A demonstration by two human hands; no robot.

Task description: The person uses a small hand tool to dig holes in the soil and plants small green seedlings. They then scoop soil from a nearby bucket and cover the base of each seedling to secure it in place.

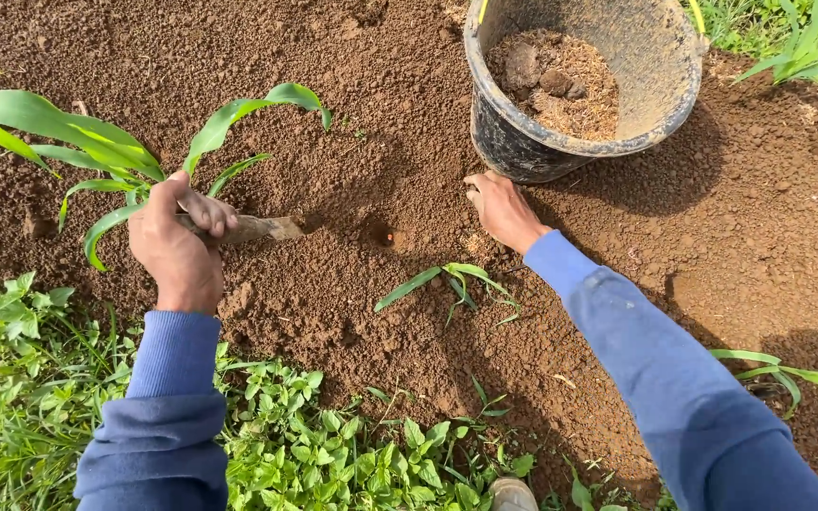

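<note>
The left hand is clenched around a short, soil-caked wooden digging stick, whose tip lies on the loose red-brown soil just right of that hand. The right hand rests fingers-down on the soil, holding nothing, touching the base of the worn black plastic bucket half-filled with dry crumbly matter. A tall green maize seedling stands directly behind the left hand; a jab of the stick could cut its stem or roots. A smaller seedling lies near the right wrist and could be crushed. The stick's handle is hidden in the fist; a small hole between the hands is too dark to read.
</note>
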